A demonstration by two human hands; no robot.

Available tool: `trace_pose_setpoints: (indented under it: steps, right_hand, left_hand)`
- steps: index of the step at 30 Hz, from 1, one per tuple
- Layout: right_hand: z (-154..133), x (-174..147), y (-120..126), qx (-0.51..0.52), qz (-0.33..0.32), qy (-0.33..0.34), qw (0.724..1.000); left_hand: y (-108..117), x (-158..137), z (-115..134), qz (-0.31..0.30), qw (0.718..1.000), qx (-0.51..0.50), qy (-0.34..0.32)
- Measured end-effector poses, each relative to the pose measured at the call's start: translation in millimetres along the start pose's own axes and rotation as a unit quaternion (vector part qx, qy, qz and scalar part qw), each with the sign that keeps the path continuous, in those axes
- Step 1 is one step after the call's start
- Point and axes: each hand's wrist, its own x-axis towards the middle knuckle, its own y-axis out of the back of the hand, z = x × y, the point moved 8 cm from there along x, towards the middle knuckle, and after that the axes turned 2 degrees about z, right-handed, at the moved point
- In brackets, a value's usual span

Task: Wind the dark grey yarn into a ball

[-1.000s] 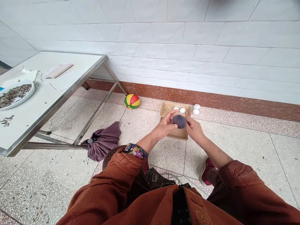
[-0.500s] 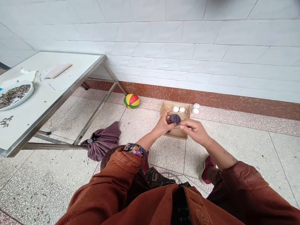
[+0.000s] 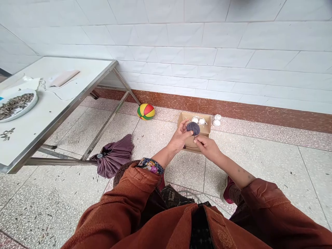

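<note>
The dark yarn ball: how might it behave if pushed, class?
The dark yarn ball would probably roll, being round. Its wound surface suggests it is soft and light. It may unwind, since a strand seems to lead to the right hand.

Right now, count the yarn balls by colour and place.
White balls in the box: 2
White balls beside the box: 2
Dark ball in the left hand: 1
Total: 5
A dark bit below the left hand is mostly hidden, uncounted.
</note>
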Motion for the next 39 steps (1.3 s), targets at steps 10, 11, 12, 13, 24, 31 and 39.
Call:
trace_pose_setpoints:
  steps: [10, 11, 12, 13, 24, 31, 39]
  right_hand:
    - [-51.7, 9.1, 50.1, 0.024, 0.031, 0.134, 0.99]
    - [-48.6, 12.1, 60.2, 0.025, 0.064, 0.122, 0.99]
    - [-43.9, 14.6, 68.5, 0.024, 0.093, 0.107, 0.99]
    - [-37.5, 16.5, 74.4, 0.023, 0.119, 0.087, 0.989]
    - [12.9, 3.6, 8.9, -0.022, 0.047, -0.001, 0.999]
    - [-38.1, -1.7, 7.5, -0.007, -0.047, 0.13, 0.99]
    - [-21.7, 21.6, 61.5, 0.007, 0.123, 0.068, 0.99]
  left_hand:
    - [-7.7, -6.2, 0.5, -0.057, 0.988, 0.145, -0.006]
    - [-13.8, -9.7, 2.4, -0.077, 0.986, 0.147, -0.004]
    - [-19.9, -13.3, 4.5, -0.099, 0.985, 0.143, -0.002]
    - [-25.9, -16.9, 6.7, -0.121, 0.984, 0.131, 0.001]
    - [-8.6, -6.7, 7.2, -0.033, 0.999, 0.024, -0.021]
    - [4.9, -4.7, 2.1, 0.013, 0.985, 0.17, -0.007]
    - [-28.1, -22.4, 5.0, -0.115, 0.983, 0.14, 0.032]
